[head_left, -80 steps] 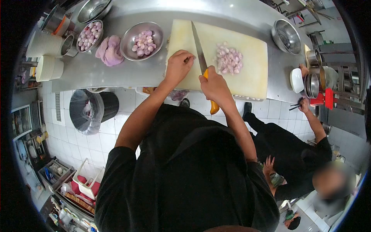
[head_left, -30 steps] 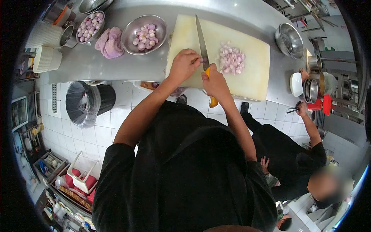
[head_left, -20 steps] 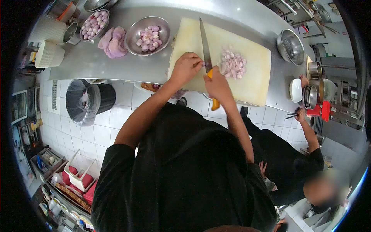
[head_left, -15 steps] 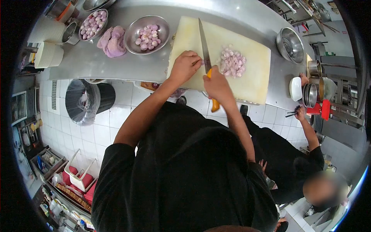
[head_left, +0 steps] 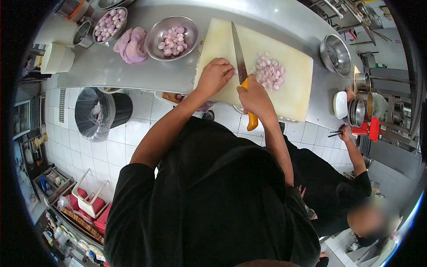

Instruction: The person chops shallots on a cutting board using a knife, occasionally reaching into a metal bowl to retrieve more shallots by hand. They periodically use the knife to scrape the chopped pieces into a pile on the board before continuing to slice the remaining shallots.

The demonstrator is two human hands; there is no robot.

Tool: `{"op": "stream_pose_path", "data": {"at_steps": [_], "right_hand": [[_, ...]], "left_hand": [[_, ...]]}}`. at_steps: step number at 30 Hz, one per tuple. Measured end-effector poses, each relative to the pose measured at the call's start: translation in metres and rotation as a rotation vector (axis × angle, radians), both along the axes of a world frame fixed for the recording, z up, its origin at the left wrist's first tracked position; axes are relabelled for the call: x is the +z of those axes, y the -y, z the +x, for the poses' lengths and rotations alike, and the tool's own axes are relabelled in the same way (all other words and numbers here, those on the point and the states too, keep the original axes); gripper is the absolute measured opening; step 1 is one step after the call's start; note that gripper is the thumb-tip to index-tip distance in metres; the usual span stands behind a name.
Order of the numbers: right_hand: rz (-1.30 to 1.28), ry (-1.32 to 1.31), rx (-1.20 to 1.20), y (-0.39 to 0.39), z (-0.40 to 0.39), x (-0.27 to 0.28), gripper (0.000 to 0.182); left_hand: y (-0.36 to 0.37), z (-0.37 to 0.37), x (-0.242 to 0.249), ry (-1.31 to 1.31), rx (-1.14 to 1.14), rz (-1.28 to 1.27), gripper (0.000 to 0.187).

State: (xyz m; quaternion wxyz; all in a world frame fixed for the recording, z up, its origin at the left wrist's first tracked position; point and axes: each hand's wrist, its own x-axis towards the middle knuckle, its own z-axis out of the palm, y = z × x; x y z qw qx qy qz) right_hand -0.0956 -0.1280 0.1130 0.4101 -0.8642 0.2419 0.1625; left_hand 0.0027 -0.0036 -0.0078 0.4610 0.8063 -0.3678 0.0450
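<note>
My right hand (head_left: 257, 100) is wrapped round the yellow handle of a kitchen knife (head_left: 238, 51). Its long blade points away from me over the pale cutting board (head_left: 215, 38). My left hand (head_left: 216, 76) rests on the board just left of the blade, fingers bent and pinched together. A small piece of shallot (head_left: 234, 71) shows at those fingertips, mostly hidden by them. To the right of the blade lies a loose heap of sliced shallots (head_left: 270, 73). A steel bowl (head_left: 151, 42) of peeled whole shallots stands left of the board.
Further left are a pink cloth (head_left: 130, 46) and another bowl of shallots (head_left: 109, 26). A steel bowl (head_left: 336, 55) stands right of the board. A lined bin (head_left: 95, 115) is below the counter. At the right, a co-worker's hand (head_left: 345, 132) holds a dark thin utensil.
My right hand and the knife have shifted slightly right, a little away from my left fingertips. My left hand keeps its pinch in nearly the same place. The whole view has moved slightly.
</note>
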Motion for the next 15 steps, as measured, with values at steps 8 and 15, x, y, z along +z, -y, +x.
{"op": "stream_pose_path", "data": {"at_steps": [8,15], "right_hand": [[0.008,-0.021,0.000,0.000,0.001,0.001,0.029],[0.020,-0.022,-0.004,-0.003,0.004,-0.004,0.029]], "left_hand": [[0.000,-0.001,0.001,-0.011,-0.007,-0.003,0.012],[-0.001,-0.003,0.000,-0.032,-0.002,-0.035,0.011]]}}
